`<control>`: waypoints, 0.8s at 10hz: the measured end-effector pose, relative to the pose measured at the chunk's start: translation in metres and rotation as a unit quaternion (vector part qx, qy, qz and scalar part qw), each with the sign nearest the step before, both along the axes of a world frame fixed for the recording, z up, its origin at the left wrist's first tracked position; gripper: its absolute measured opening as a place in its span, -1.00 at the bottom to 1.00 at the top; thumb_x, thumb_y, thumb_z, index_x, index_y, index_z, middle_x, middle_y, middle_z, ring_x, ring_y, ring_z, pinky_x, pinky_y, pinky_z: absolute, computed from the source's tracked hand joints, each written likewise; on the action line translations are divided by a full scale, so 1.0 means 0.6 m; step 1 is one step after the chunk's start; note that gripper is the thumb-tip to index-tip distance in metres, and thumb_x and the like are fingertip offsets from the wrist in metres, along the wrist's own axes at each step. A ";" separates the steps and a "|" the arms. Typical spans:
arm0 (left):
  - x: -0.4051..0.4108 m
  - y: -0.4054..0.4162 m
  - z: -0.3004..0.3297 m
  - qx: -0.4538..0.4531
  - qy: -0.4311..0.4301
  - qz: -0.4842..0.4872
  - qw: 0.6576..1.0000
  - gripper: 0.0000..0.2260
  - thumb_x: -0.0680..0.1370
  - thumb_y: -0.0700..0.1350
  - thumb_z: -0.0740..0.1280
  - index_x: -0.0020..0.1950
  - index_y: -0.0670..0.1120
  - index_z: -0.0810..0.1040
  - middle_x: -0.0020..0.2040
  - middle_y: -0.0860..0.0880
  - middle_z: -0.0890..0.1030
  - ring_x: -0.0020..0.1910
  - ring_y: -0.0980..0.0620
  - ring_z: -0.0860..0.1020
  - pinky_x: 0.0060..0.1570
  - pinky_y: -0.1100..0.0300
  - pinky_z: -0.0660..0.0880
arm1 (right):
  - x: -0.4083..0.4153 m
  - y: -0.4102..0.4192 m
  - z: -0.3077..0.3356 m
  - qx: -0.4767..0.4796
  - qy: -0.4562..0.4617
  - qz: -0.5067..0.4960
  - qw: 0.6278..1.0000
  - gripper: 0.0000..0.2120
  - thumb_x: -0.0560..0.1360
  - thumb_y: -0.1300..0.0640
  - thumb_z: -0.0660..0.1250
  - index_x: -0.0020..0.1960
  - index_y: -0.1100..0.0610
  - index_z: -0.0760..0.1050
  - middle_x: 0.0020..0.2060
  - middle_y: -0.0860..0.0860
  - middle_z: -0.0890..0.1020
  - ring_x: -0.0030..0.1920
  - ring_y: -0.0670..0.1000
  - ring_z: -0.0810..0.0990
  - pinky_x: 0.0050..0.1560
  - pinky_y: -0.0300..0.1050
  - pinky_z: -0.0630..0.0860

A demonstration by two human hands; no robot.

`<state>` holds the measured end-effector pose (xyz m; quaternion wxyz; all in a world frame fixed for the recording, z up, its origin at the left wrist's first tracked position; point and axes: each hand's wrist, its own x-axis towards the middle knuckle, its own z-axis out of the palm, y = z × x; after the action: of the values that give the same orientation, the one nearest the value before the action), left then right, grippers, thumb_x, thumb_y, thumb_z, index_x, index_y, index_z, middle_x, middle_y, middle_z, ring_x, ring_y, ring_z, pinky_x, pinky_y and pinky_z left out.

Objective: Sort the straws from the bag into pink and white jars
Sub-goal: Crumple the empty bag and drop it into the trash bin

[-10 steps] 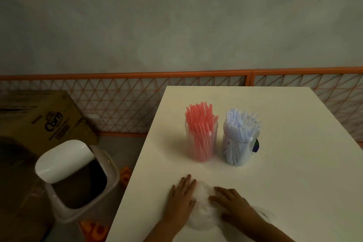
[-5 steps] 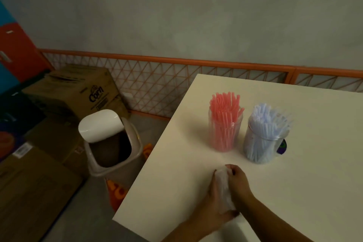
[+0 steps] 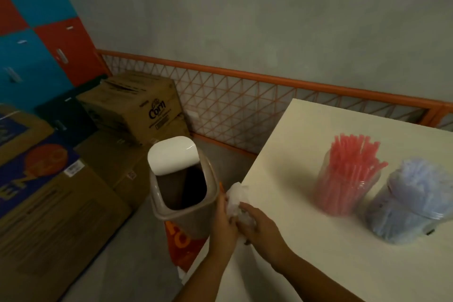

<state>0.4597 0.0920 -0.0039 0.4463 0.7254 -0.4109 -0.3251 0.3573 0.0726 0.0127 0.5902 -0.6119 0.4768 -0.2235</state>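
Observation:
A clear jar packed with pink straws [image 3: 348,176] stands on the white table [image 3: 318,265], and a second clear jar of white straws [image 3: 414,201] stands right beside it. At the table's left edge, my left hand [image 3: 224,223] and my right hand [image 3: 259,225] both clutch the crumpled clear plastic bag [image 3: 236,196]. The bag is bunched up between my palms, its top poking out just right of the bin's rim.
A beige bin [image 3: 181,191] with its white swing lid [image 3: 172,158] tipped open stands on the floor just left of the table. Cardboard boxes [image 3: 132,108] are stacked to the left. An orange lattice fence [image 3: 245,103] runs along the grey wall.
My hands went from pressing the bag flat on the table to crumpling it and carrying it left to the table's edge by the bin. The view swung left.

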 end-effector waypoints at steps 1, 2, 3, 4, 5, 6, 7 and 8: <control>0.061 0.000 0.021 0.033 0.037 0.026 0.998 -0.73 0.55 -0.32 0.19 0.25 -0.17 0.37 0.12 -0.16 0.55 0.01 -0.06 0.53 -0.01 0.17 0.44 | 0.061 -0.023 0.005 -0.048 0.036 0.041 0.997 -0.65 0.56 0.10 0.23 0.33 0.11 0.38 0.28 0.09 0.49 0.21 0.08 0.52 0.16 -0.19 0.47; 0.126 -0.009 0.021 0.037 0.106 0.079 0.990 -0.77 0.58 -0.23 0.20 0.24 -0.12 0.37 0.08 -0.09 0.55 -0.03 0.04 0.54 -0.07 0.17 0.50 | 0.131 -0.053 0.001 -0.054 0.046 0.073 0.995 -0.64 0.55 0.17 0.25 0.34 0.10 0.38 0.26 0.05 0.49 0.24 0.05 0.49 0.20 -0.27 0.44; 0.187 -0.024 0.013 0.059 0.096 0.128 0.985 -0.64 0.59 -0.06 0.19 0.39 -0.06 0.29 0.27 -0.13 0.46 0.21 -0.12 0.47 0.21 -0.05 0.45 | 0.201 -0.077 0.001 -0.029 0.035 0.078 0.996 -0.68 0.57 0.18 0.21 0.32 0.09 0.39 0.14 -0.05 0.47 0.17 0.00 0.51 0.03 -0.44 0.46; 0.243 -0.040 -0.010 0.046 0.119 0.154 0.980 -0.71 0.60 -0.02 0.17 0.32 0.02 0.35 0.26 -0.13 0.49 0.21 -0.12 0.48 0.25 -0.12 0.43 | 0.270 -0.106 -0.017 0.007 0.036 0.074 0.997 -0.64 0.57 0.19 0.19 0.36 0.15 0.35 0.26 0.09 0.50 0.22 0.09 0.52 0.23 -0.07 0.49; 0.275 -0.052 -0.037 0.066 0.125 0.133 0.981 -0.58 0.61 0.02 0.14 0.47 0.05 0.21 0.42 -0.08 0.33 0.34 -0.07 0.38 0.31 -0.06 0.39 | 0.318 -0.130 -0.046 0.078 0.029 0.044 0.996 -0.64 0.55 0.20 0.18 0.34 0.19 0.36 0.24 0.20 0.52 0.20 0.18 0.52 0.25 0.14 0.46; 0.288 -0.069 -0.057 0.092 0.162 0.146 0.972 -0.53 0.61 0.04 0.13 0.50 0.07 0.10 0.45 -0.10 0.29 0.36 -0.11 0.36 0.34 -0.08 0.36 | 0.349 -0.149 -0.076 0.149 -0.003 0.009 0.989 -0.59 0.54 0.21 0.19 0.38 0.17 0.30 0.22 0.21 0.51 0.19 0.19 0.52 0.24 0.17 0.46; 0.292 -0.082 -0.073 0.107 0.173 0.140 0.969 -0.56 0.61 0.01 0.12 0.49 0.06 0.13 0.44 -0.12 0.32 0.37 -0.15 0.36 0.35 -0.11 0.34 | 0.363 -0.163 -0.098 0.222 -0.029 -0.024 0.974 -0.59 0.57 0.18 0.16 0.41 0.15 0.24 0.25 0.22 0.47 0.22 0.22 0.48 0.23 0.15 0.47; 0.294 -0.086 -0.084 0.120 0.169 0.126 0.970 -0.59 0.62 -0.05 0.11 0.47 -0.01 0.20 0.42 -0.13 0.35 0.36 -0.14 0.36 0.36 -0.04 0.32 | 0.363 -0.165 -0.120 0.231 -0.011 -0.028 0.972 -0.48 0.58 0.10 0.13 0.50 0.05 0.06 0.31 0.20 0.42 0.27 0.23 0.43 0.29 0.22 0.41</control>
<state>0.6358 0.0404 -0.0543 0.4565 0.7541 -0.1930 -0.4310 0.5752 -0.0266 -0.0592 0.7146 -0.4429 0.5255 -0.1304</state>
